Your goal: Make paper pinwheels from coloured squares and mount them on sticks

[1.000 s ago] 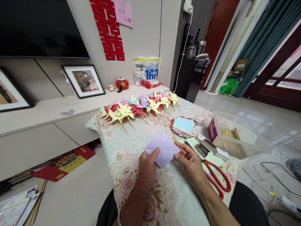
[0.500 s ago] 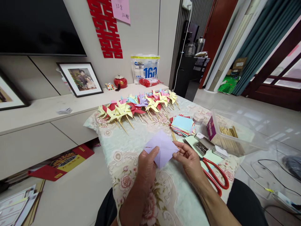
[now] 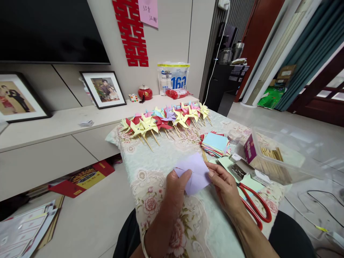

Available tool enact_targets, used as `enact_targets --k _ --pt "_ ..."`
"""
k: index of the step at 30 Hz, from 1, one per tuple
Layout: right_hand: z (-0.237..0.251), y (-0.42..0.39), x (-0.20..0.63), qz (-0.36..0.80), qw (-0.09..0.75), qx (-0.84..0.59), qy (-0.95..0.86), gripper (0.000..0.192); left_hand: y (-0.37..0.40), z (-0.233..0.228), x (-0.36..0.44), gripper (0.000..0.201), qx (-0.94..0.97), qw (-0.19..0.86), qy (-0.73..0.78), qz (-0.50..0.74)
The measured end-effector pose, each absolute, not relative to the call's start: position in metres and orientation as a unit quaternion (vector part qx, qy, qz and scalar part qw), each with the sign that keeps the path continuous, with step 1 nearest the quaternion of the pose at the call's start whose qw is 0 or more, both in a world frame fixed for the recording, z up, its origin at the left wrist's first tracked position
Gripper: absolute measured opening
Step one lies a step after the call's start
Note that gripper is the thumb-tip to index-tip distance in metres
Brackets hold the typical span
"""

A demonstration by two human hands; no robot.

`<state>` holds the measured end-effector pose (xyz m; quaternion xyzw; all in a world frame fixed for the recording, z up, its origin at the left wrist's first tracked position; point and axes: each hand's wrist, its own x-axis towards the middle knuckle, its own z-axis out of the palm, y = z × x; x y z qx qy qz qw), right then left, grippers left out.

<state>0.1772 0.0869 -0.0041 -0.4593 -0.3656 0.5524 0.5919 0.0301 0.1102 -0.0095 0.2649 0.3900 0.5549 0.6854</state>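
Both my hands hold a lilac paper square (image 3: 195, 172) just above the floral tablecloth (image 3: 161, 168). My left hand (image 3: 177, 191) pinches its left corner with thumb on top. At the right corner my right hand (image 3: 225, 187) grips the paper's edge. The paper shows cuts running toward its middle. A row of finished paper pinwheels (image 3: 163, 122) on wooden sticks lies across the far side of the table.
A stack of coloured paper squares (image 3: 215, 144) sits right of the lilac sheet, with a small open box of pins (image 3: 238, 169), red-handled scissors (image 3: 255, 208), a small jar (image 3: 234, 136) and a clear plastic bin of wooden sticks (image 3: 276, 157). A low cabinet with framed photos (image 3: 103, 89) runs along the wall.
The view has shifted a little to the left. My hands have turned the lilac paper slightly and hold it a bit lower; it stays in both hands.
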Motion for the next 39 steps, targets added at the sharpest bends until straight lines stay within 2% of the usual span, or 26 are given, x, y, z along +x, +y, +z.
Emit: enact_targets --k 7,17,25,31,35,39 --pt "-0.005 0.089 0.174 0.568 0.588 -0.457 -0.352 0.041 0.108 -0.011 0.031 0.032 0.299 0.71 0.371 0.519" --pt "-0.008 0.092 0.175 0.545 0.603 -0.483 -0.324 0.044 0.111 -0.016 0.033 0.033 0.264 0.697 0.368 0.556" --pt "-0.012 0.096 0.169 0.567 0.605 -0.452 -0.33 0.06 0.115 -0.013 0.038 0.032 0.249 0.695 0.322 0.593" --pt "-0.016 0.102 0.162 0.572 0.637 -0.412 -0.312 0.051 0.117 -0.007 0.038 0.024 0.27 0.683 0.318 0.6" --pt "-0.017 0.104 0.162 0.556 0.659 -0.402 -0.308 0.046 0.116 -0.007 0.039 0.031 0.282 0.684 0.328 0.588" --pt "-0.022 0.104 0.165 0.529 0.678 -0.411 -0.304 0.048 0.113 -0.01 0.036 0.038 0.286 0.696 0.335 0.567"
